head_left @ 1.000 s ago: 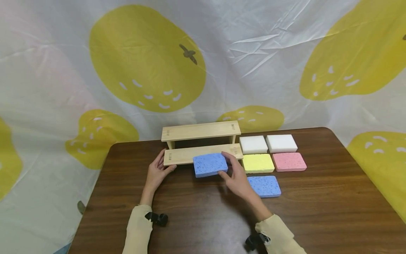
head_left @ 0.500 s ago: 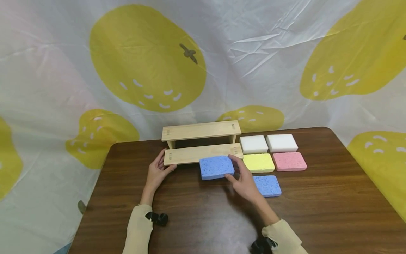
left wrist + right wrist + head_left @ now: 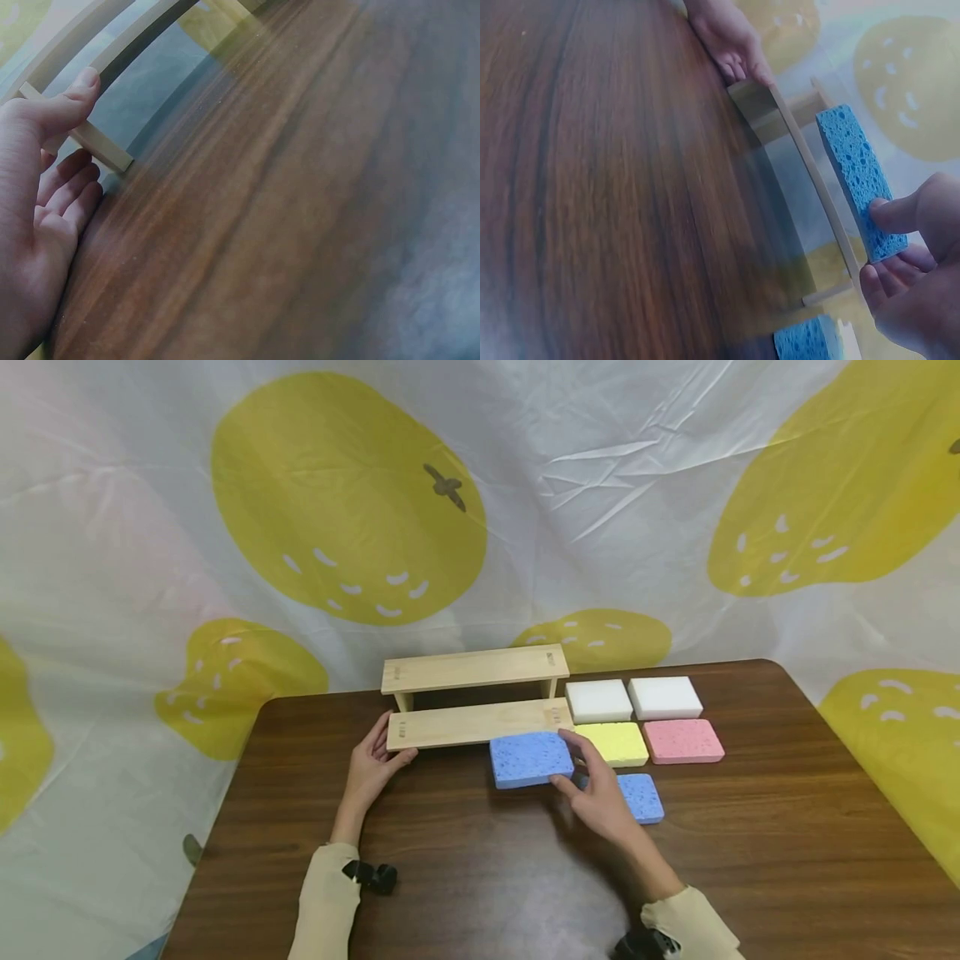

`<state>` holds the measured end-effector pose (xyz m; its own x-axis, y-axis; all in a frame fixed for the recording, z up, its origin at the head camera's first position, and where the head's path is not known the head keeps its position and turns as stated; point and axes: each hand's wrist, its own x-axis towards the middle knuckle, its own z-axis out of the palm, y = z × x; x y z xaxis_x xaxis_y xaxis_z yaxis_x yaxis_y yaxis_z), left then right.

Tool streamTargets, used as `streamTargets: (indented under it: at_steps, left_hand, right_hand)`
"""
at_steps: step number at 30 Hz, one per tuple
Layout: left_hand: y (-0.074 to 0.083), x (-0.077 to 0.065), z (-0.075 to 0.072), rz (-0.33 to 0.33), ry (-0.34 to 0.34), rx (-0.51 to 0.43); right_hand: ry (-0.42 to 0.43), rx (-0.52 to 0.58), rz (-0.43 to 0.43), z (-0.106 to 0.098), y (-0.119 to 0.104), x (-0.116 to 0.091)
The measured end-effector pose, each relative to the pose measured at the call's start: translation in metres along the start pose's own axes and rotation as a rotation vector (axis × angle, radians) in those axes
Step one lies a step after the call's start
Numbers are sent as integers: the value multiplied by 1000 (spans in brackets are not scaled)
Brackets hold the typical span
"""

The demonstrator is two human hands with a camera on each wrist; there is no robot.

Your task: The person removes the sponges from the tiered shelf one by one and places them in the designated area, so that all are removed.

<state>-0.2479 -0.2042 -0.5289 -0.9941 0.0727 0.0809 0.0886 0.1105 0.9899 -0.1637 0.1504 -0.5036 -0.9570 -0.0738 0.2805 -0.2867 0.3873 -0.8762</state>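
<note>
In the head view a blue sponge (image 3: 531,759) is held up off the table, just before the right end of a two-step wooden stand (image 3: 480,723). My right hand (image 3: 603,793) pinches its right end, thumb on the near side and fingers behind. The right wrist view shows the thumb pressed on the porous edge of this sponge (image 3: 859,180). At the stand's left end my left hand (image 3: 369,777) grips the lower step, its thumb at the front corner. In the left wrist view the fingers lie around the end leg (image 3: 101,146); part of them is hidden.
Right of the stand lie two white sponges (image 3: 599,701), a yellow sponge (image 3: 617,744), a pink sponge (image 3: 684,741) and another blue sponge (image 3: 642,797), partly covered by my right hand. A fruit-print curtain (image 3: 600,527) hangs behind the brown wooden table (image 3: 465,877).
My right hand has moved right and slightly toward me with the blue sponge, from before the middle of the lower step to its right end. The left hand and the stand have stayed put.
</note>
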Motion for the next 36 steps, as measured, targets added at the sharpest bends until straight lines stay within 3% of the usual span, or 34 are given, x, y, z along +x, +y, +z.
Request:
streamTargets:
  at_steps: [12,19,22,36]
  left_hand:
    - [-1,-1,0,-1,-2,7]
    - [-27,10,-1,14,10,-3]
    - [-31,11,-1,28,12,14]
    - [-32,11,-2,50,26,35]
  right_hand:
    - [38,-67,-36,-19,2,-11]
    - [66,-113,-46,-26,8,-20]
    - [79,-110,-52,-29,8,-26]
    - [102,-91,-33,-50,16,-46]
